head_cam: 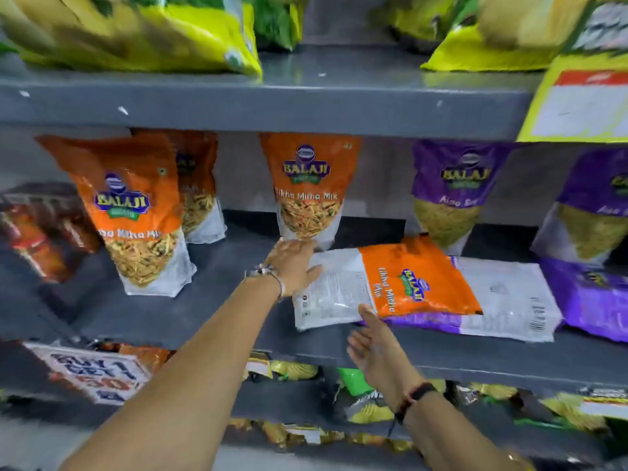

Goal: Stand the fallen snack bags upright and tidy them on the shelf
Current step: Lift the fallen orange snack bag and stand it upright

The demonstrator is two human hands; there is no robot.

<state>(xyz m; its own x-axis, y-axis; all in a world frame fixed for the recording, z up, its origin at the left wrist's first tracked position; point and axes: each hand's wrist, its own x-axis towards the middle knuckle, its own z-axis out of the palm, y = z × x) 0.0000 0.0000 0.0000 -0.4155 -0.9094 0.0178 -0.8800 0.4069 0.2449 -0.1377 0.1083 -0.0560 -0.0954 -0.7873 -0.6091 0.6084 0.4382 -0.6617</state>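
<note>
An orange snack bag (401,283) lies flat on the grey middle shelf (204,321), its white bottom end pointing left, on top of a flat purple bag (503,300). My left hand (294,263) rests with spread fingers at the lying orange bag's far left edge, touching the base of an upright orange bag (309,192). My right hand (373,338) is open at the shelf's front edge, fingertips touching the near edge of the lying bag. Two more orange bags (136,212) stand upright at the left.
Purple bags stand at the right (455,188), and another purple one lies flat at the far right (591,294). Yellow-green bags (136,32) fill the shelf above. Dark red packs (37,232) sit at the far left. Mixed packets crowd the shelf below (360,396).
</note>
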